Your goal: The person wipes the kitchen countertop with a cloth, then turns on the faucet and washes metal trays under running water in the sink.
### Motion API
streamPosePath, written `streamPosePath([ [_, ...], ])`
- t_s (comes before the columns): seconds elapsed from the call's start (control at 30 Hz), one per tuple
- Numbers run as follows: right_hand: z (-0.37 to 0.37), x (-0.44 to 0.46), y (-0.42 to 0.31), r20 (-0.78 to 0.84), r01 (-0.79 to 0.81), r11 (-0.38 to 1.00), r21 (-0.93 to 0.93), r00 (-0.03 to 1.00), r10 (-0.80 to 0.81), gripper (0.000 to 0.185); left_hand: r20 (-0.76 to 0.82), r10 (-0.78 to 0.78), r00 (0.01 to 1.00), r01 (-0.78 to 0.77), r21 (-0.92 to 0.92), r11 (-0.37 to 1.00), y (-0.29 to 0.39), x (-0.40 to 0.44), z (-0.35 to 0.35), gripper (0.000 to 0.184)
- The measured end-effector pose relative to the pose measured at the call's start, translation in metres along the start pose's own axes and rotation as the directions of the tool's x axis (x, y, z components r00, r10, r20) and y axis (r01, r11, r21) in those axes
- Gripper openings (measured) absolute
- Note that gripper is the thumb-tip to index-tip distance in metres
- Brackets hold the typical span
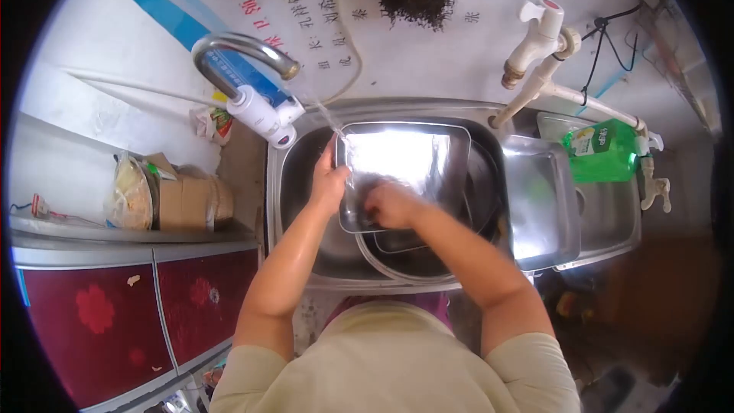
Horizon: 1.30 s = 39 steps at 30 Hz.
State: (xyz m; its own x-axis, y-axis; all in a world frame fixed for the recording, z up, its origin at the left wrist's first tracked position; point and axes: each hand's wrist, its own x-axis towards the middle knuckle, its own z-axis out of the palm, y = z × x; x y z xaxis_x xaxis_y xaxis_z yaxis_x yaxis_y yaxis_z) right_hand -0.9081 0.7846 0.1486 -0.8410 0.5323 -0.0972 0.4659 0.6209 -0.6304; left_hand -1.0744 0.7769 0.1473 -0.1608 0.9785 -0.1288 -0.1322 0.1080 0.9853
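Over the sink point(306, 138) is a shiny rectangular metal tray point(405, 154), tilted, with a bright reflection on its surface. My left hand point(330, 182) grips the left edge of this tray. Inside the tray's lower left part, my right hand point(394, 203) is blurred, with its fingers curled around a dark scrubber-like thing that I cannot make out clearly. From the curved faucet point(248, 42) a stream of water point(325, 112) falls onto the tray's upper left corner. Below the tray lie a round pan point(397, 271) and other dark cookware, partly hidden.
Another metal tray point(539, 203) rests over the right basin, near a green detergent bottle point(608, 151). White taps point(535, 46) and pipes stand at the back right. A cardboard box point(183, 203) and a bagged item point(131, 195) sit on the left counter.
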Motion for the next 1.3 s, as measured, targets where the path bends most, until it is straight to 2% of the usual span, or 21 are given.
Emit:
streamPosePath([
  [0.03, 0.005, -0.006, 0.009, 0.009, -0.086, 0.995, -0.041, 0.996, 0.086, 0.021, -0.012, -0.081, 0.997, 0.081, -0.017, 0.997, 0.010, -0.004, 0.003, 0.070],
  [0.13, 0.001, -0.023, 0.021, 0.005, -0.297, 0.939, -0.175, 0.953, 0.302, 0.022, -0.043, -0.025, 0.999, 0.022, -0.061, 0.998, 0.003, -0.004, 0.001, 0.070],
  [0.2, -0.002, -0.029, 0.033, 0.036, -0.473, 0.829, -0.298, 0.862, 0.505, 0.022, -0.028, 0.045, 0.999, -0.047, -0.085, 0.995, 0.008, -0.006, 0.000, 0.072],
  [0.27, -0.007, -0.040, 0.034, -0.035, -0.551, 0.753, -0.360, 0.815, 0.579, 0.023, -0.024, 0.081, 0.996, -0.083, -0.100, 0.992, 0.015, -0.009, 0.001, 0.073],
  [0.33, 0.007, -0.038, 0.029, -0.057, -0.547, 0.729, -0.412, 0.814, 0.578, 0.021, -0.027, 0.091, 0.996, -0.093, -0.106, 0.990, 0.013, -0.006, -0.002, 0.073],
  [0.4, 0.010, -0.028, -0.009, -0.061, -0.564, 0.746, -0.354, 0.810, 0.584, 0.020, -0.040, 0.109, 0.993, -0.113, -0.107, 0.988, 0.007, -0.004, -0.004, 0.072],
  [0.47, 0.030, -0.011, -0.035, -0.062, -0.487, 0.865, -0.120, 0.873, 0.483, 0.020, -0.069, 0.135, 0.988, -0.142, -0.107, 0.984, 0.001, -0.005, -0.004, 0.071],
  [0.53, 0.061, -0.004, -0.060, -0.364, -0.208, 0.978, 0.009, 0.910, 0.197, 0.022, -0.101, 0.205, 0.973, -0.214, -0.084, 0.973, 0.001, -0.006, -0.001, 0.070],
  [0.63, 0.071, -0.008, -0.053, -0.459, -0.096, 0.993, 0.073, 0.880, 0.119, 0.026, -0.145, 0.216, 0.965, -0.232, -0.103, 0.967, 0.002, -0.005, 0.001, 0.069],
  [0.73, 0.051, -0.025, -0.034, -0.284, -0.074, 0.991, -0.109, 0.958, 0.041, 0.029, -0.194, 0.190, 0.962, -0.217, -0.129, 0.968, -0.008, -0.005, 0.004, 0.070],
  [0.77, 0.049, -0.030, -0.025, -0.250, -0.110, 0.979, -0.169, 0.966, 0.065, 0.029, -0.210, 0.187, 0.960, -0.218, -0.135, 0.967, -0.011, -0.003, 0.005, 0.070],
  [0.87, 0.029, -0.048, -0.005, -0.176, -0.211, 0.894, -0.396, 0.973, 0.151, 0.027, -0.175, 0.242, 0.954, -0.266, -0.126, 0.956, -0.014, -0.002, 0.004, 0.070],
  [0.97, 0.002, -0.062, 0.003, -0.159, -0.397, 0.798, -0.454, 0.917, 0.366, 0.023, -0.152, 0.213, 0.965, -0.234, -0.141, 0.962, -0.005, -0.004, 0.004, 0.072],
  [1.0, 0.005, -0.064, 0.006, -0.267, -0.438, 0.835, -0.334, 0.893, 0.362, 0.023, -0.141, 0.189, 0.972, -0.210, -0.153, 0.966, 0.000, -0.005, 0.005, 0.072],
  [1.07, 0.019, -0.069, 0.012, -0.466, -0.462, 0.883, -0.076, 0.800, 0.378, 0.026, -0.187, 0.264, 0.946, -0.300, -0.204, 0.932, 0.004, -0.006, 0.009, 0.069],
  [1.1, 0.026, -0.065, 0.012, -0.507, -0.461, 0.876, 0.139, 0.727, 0.463, 0.036, -0.212, 0.299, 0.930, -0.345, -0.229, 0.911, 0.005, -0.006, 0.010, 0.067],
  [1.17, 0.037, -0.054, -0.006, -0.575, -0.443, 0.788, 0.427, 0.540, 0.615, 0.032, -0.208, 0.229, 0.951, -0.281, -0.275, 0.919, -0.004, -0.006, 0.004, 0.062],
  [1.2, 0.041, -0.049, -0.016, -0.579, -0.402, 0.725, 0.560, 0.435, 0.689, 0.031, -0.201, 0.194, 0.960, -0.249, -0.298, 0.921, -0.007, -0.007, 0.003, 0.059],
  [1.23, 0.040, -0.046, -0.026, -0.436, -0.334, 0.594, 0.732, 0.439, 0.785, 0.037, -0.229, 0.180, 0.957, -0.248, -0.316, 0.916, -0.004, -0.010, 0.007, 0.051],
  [1.27, 0.039, -0.040, -0.043, -0.368, -0.163, 0.468, 0.869, 0.421, 0.829, 0.040, -0.246, 0.195, 0.949, -0.270, -0.323, 0.907, -0.003, -0.013, 0.012, 0.050],
  [1.3, 0.047, -0.037, -0.046, -0.352, -0.066, 0.413, 0.908, 0.412, 0.840, 0.042, -0.265, 0.209, 0.941, -0.292, -0.330, 0.898, -0.002, -0.015, 0.016, 0.050],
])
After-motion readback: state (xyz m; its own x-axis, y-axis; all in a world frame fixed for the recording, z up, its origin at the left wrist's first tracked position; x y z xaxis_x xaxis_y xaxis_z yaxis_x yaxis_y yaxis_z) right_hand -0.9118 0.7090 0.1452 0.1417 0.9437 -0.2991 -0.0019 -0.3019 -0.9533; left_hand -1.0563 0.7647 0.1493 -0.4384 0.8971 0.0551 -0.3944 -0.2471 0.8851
